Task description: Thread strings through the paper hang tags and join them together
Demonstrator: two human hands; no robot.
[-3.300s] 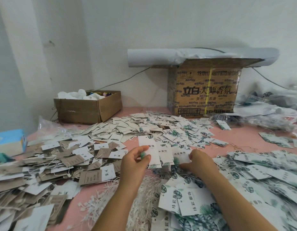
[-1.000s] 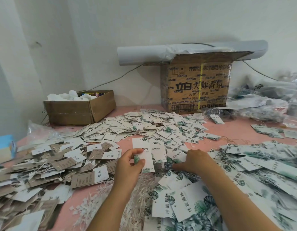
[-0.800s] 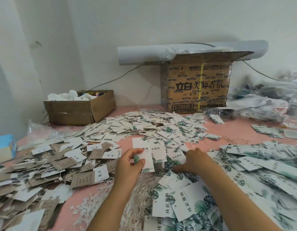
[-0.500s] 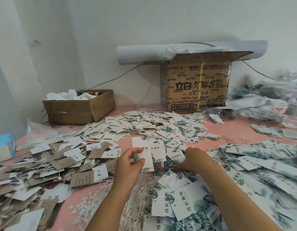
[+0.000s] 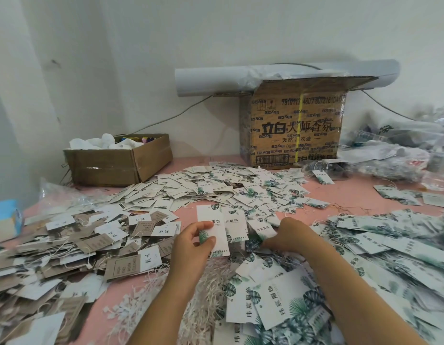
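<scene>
Many brown and white tags (image 5: 66, 250) are heaped on the left of the pink table (image 5: 353, 188), small cardboard box (image 5: 121, 163) set behind them. One leaf-print hang tag (image 5: 212, 230) is pinched upright between thumb and fingers of the left hand (image 5: 191, 247), above the loose strings (image 5: 206, 295). Fingers of the right hand (image 5: 293, 235) are curled into the leaf-print tag pile (image 5: 390, 245); a grasp cannot be told. Large printed carton (image 5: 295, 130) is set at the back

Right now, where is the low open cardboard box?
In the head view, the low cardboard box sits back left on the pink table by the wall, left of the tall printed carton.
</scene>
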